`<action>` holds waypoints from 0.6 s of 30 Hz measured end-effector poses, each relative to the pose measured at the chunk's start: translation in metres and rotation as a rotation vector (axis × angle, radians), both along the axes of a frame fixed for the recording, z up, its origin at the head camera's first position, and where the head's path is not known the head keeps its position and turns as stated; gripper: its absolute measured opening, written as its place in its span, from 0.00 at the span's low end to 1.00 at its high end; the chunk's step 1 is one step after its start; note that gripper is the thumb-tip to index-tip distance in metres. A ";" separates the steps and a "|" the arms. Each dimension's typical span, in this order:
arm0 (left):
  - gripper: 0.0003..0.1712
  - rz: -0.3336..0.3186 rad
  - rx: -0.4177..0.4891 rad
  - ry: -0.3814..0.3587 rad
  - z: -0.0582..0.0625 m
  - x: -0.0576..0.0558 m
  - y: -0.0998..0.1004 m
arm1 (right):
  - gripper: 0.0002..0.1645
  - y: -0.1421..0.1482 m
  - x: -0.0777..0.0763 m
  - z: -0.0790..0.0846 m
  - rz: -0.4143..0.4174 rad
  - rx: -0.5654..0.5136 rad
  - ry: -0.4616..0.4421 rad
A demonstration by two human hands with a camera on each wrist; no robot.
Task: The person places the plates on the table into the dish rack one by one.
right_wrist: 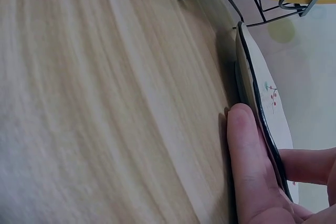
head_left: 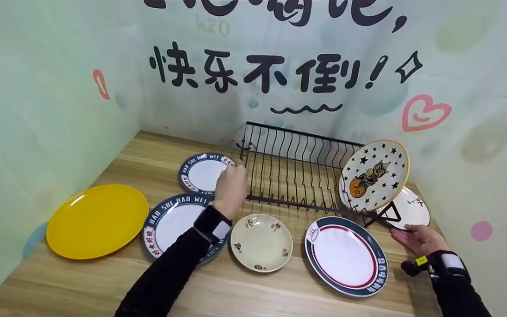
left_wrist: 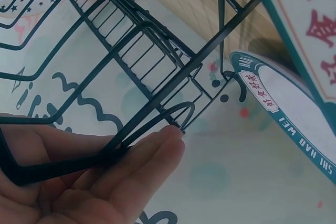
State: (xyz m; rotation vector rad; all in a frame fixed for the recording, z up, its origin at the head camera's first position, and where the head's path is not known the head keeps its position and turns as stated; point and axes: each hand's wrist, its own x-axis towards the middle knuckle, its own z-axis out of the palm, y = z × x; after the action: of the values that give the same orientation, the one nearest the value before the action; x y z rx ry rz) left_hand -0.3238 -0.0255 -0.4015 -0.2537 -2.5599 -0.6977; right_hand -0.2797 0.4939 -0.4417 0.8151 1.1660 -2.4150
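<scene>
At the left end of the black wire dish rack (head_left: 305, 133), my left hand (head_left: 232, 187) grips the frame. In the left wrist view its fingers (left_wrist: 142, 177) curl round a wire loop. Low at the right, my right hand (head_left: 425, 240) holds the near rim of a small white plate (head_left: 409, 211) with a dark edge and a red-berry sprig. One finger lies under this plate and another digit over its rim, as the right wrist view shows. A star-patterned plate with a cat and pumpkin (head_left: 374, 176) stands tilted in the rack's right end, partly overlapping the small plate.
A yellow plate (head_left: 97, 222) lies far left. Two blue-rimmed lettered plates (head_left: 200, 171) lie beside the rack's left end, partly behind my left arm. In front are a cream plate (head_left: 262, 243) and a dark-rimmed oval plate (head_left: 346, 257). Printed fabric (head_left: 253, 101) hangs behind the wooden table (head_left: 253, 293).
</scene>
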 end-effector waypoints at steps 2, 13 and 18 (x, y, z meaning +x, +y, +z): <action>0.22 0.000 0.005 0.003 0.000 0.000 0.000 | 0.10 0.000 0.000 0.001 0.005 -0.014 -0.001; 0.17 0.006 0.021 0.033 0.000 0.001 0.001 | 0.10 0.001 0.004 -0.003 0.033 0.001 0.064; 0.14 -0.007 0.031 0.037 -0.001 0.000 0.001 | 0.09 -0.002 0.006 -0.002 0.016 0.026 0.073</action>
State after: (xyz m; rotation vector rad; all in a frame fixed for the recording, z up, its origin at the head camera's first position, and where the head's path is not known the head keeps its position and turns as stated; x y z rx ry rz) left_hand -0.3237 -0.0248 -0.4024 -0.2628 -2.5124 -0.7281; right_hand -0.2735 0.4924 -0.4434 0.7284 1.2285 -2.4403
